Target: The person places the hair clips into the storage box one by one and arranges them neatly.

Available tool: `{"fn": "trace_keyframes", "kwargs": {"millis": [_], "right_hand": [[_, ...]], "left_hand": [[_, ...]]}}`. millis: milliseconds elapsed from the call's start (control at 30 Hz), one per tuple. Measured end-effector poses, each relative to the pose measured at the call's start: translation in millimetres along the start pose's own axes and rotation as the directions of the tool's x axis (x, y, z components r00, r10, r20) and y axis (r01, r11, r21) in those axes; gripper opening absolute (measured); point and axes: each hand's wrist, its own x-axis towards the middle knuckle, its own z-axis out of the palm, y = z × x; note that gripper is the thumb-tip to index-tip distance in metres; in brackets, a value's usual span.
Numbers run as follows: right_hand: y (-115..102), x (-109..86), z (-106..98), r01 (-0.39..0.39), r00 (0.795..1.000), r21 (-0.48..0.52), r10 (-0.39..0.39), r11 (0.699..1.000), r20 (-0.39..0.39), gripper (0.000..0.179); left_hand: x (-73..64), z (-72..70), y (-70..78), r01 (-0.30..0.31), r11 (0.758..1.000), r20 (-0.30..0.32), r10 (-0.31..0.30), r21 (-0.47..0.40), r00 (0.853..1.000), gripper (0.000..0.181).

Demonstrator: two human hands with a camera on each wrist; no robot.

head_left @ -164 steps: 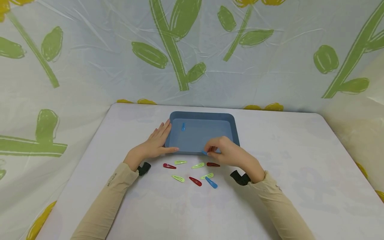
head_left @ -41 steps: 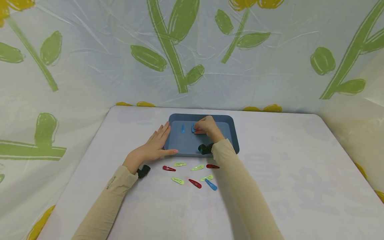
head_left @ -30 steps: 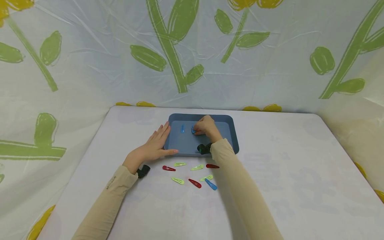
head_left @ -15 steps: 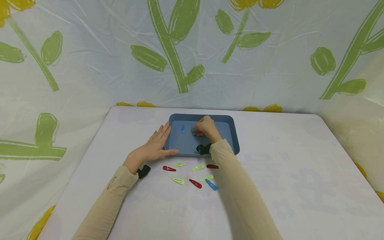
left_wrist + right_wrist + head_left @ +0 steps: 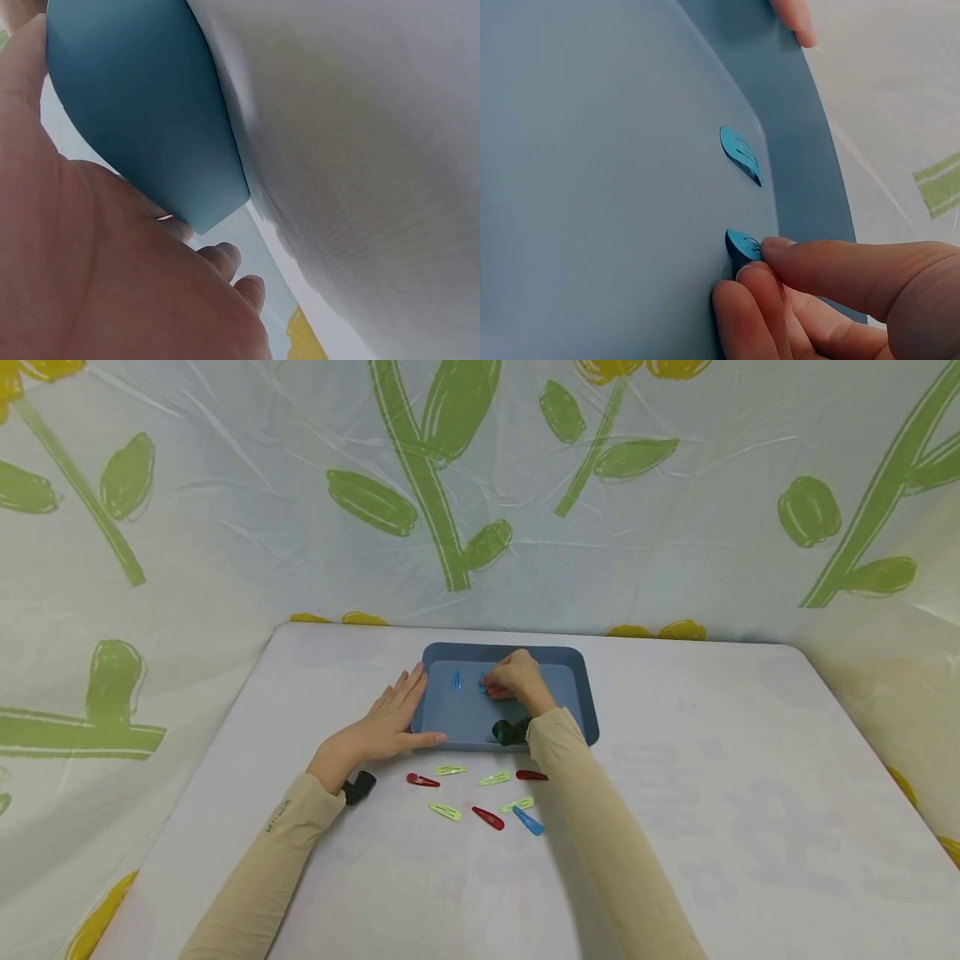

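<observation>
Inside the blue-grey tray (image 5: 465, 727), my right hand (image 5: 516, 679) pinches a blue snap hair clip (image 5: 742, 245) between thumb and fingertips, low over the tray floor. Another blue hair clip (image 5: 741, 154) lies beside it, to its left in the head view. My left hand (image 5: 382, 722) rests with straight, spread fingers against the tray's left side, the thumb along the front rim. In the left wrist view the tray wall (image 5: 142, 105) stands against that palm. Part of the pinched clip is hidden by the right fingers.
In front of the tray, several loose clips lie on the white table (image 5: 420, 893): red ones such as a red clip (image 5: 488, 817), yellow-green ones such as a green clip (image 5: 446, 812), and a blue clip (image 5: 528, 821) overlapping a green one. A patterned sheet (image 5: 285, 552) hangs behind.
Since the oldest frame, my right hand has carried the blue clip from the tray's front edge to beside the other blue clip. Lately it shifts only slightly. My left hand stays put.
</observation>
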Motion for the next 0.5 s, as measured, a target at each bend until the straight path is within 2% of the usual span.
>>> {"fn": "trace_keyframes", "kwargs": {"millis": [500], "right_hand": [[0.8,1.9,0.7,-0.003,1.000,-0.036,0.003,0.999,0.020,0.016]], "left_hand": [[-1.5,-4.4,5.7,0.009,1.000,0.013,-0.009,0.007,1.000,0.109]]}}
